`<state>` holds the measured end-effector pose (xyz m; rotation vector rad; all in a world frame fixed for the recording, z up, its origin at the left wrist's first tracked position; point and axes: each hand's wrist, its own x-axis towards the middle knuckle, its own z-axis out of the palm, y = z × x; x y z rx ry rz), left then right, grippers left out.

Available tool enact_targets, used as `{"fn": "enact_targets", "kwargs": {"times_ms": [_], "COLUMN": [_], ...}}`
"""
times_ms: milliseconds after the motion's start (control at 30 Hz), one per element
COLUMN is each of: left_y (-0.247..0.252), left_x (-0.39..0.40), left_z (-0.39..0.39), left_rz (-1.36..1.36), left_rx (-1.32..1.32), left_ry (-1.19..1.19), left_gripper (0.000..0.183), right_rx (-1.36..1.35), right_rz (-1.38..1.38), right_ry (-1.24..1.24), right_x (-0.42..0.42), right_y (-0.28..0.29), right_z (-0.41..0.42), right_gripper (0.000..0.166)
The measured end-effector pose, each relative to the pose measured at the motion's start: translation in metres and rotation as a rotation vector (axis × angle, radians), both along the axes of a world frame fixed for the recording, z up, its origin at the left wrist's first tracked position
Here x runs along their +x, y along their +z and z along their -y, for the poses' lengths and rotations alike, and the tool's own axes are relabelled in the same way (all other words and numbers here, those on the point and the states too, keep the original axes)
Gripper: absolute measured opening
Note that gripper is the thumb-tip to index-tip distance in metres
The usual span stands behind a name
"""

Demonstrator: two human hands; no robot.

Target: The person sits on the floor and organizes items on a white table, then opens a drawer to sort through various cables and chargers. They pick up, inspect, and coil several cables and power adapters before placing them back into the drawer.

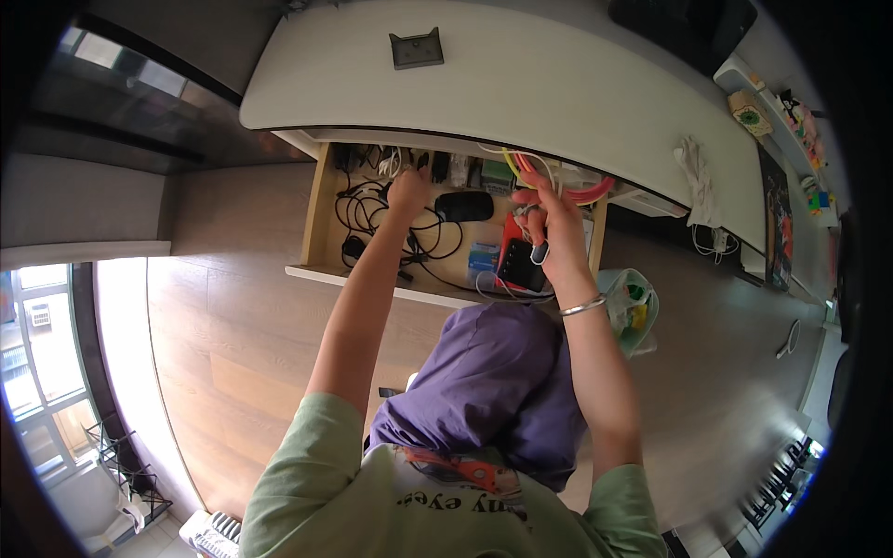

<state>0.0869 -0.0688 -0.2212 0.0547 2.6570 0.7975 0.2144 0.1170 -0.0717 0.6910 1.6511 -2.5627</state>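
Note:
An open wooden drawer [317, 209] under the white desk holds cables and small devices. My left hand [410, 190] reaches into its back left part, beside a white coiled cable [392, 162] and dark items; whether it grips anything cannot be told. My right hand [551, 213] is above the drawer's right side, its fingers curled around a thin white cable [534, 209] with a small dark-and-white piece hanging at the palm. Between the hands lies a black oval case [464, 206]. Black cables [363, 209] sprawl at the left, and a blue box [483, 261] sits near the front.
On the white desktop [523, 91] stands a dark plastic holder [416, 50]. White gloves [696, 178] hang over the desk edge, near a white charger with cable [718, 240]. A lined waste bin [631, 307] stands right of the drawer. My purple-clad legs are close to the drawer front.

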Motion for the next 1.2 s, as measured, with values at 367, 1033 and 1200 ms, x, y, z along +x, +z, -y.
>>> {"fn": "enact_targets", "kwargs": {"times_ms": [367,1033,1200], "left_y": [0.015,-0.020,-0.006], "left_x": [-0.020,-0.028,-0.003], "left_z": [-0.032,0.001,0.010], "left_rz": [-0.168,-0.508,-0.658], "left_rx": [-0.710,-0.614,-0.379], "left_ry": [-0.312,-0.587,-0.329], "left_gripper": [0.036,0.031,0.025], "right_rx": [-0.052,0.052,0.112], "right_rz": [-0.009,-0.002,-0.039], "right_ry": [0.044,0.264,0.416], "right_x": [0.000,0.000,0.014], "right_y": [0.006,0.018,0.027], "right_z": [0.001,-0.005,0.001], "right_gripper": [0.027,0.041,0.033]}}
